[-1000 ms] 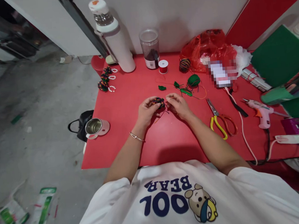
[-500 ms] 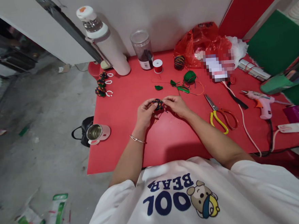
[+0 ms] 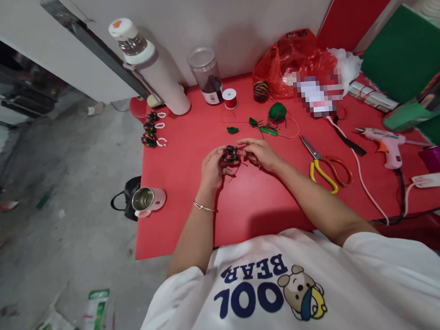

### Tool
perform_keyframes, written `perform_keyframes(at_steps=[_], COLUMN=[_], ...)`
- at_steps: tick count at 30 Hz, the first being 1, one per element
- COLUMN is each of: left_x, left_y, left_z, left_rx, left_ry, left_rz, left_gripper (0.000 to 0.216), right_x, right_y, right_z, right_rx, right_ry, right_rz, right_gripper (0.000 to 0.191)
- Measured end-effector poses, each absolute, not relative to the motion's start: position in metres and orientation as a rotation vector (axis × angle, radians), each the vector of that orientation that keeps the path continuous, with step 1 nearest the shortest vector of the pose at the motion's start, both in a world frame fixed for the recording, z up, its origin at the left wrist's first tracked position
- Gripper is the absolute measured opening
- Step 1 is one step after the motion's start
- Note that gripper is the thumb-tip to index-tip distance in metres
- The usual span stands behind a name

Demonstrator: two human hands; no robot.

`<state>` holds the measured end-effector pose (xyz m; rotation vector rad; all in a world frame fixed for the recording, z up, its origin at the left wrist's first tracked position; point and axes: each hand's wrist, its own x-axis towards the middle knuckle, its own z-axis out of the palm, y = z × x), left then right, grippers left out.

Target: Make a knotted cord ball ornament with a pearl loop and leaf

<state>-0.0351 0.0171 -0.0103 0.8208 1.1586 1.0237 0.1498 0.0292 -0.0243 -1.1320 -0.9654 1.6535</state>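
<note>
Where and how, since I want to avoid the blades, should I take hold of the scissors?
Probably by the yellow and orange handles of the scissors, coming from the near side of the red table with the nearer right hand. They lie flat, handles toward the person and blades pointing away and leftward, so this should avoid the tips.

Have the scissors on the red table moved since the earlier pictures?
No; judged against the glue gun, the scissors lie where they did on the table.

Yarn piece [image 3: 230, 154] — dark, multicoloured; tabletop [image 3: 182, 167] plain red; round ball [image 3: 277, 111] — green.
</note>
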Motion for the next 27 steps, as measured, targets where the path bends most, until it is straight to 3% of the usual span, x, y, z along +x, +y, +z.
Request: perform_keyframes(at_steps=[7, 19, 27], left_x=[-0.039, -0.043, -0.045], left_y=[0.019, 0.019, 0.020], left_z=[-0.007, -0.008, -0.006], left_rx=[0.777, 0.785, 0.766], left_ry=[1.097, 1.031, 1.063], left_rz=[0.991, 1.001, 0.972], left_gripper=[0.056, 0.062, 0.048], right_x=[0.155, 0.150, 0.161], right_y=[0.031, 0.022, 0.024], right_z=[-0.025, -0.012, -0.009], right_rx=[-1.204, -1.235, -1.249], right_ry=[-0.985, -1.031, -1.151], right_rz=[1.631, 1.604, 1.576], right_gripper=[0.057, 0.049, 0.055])
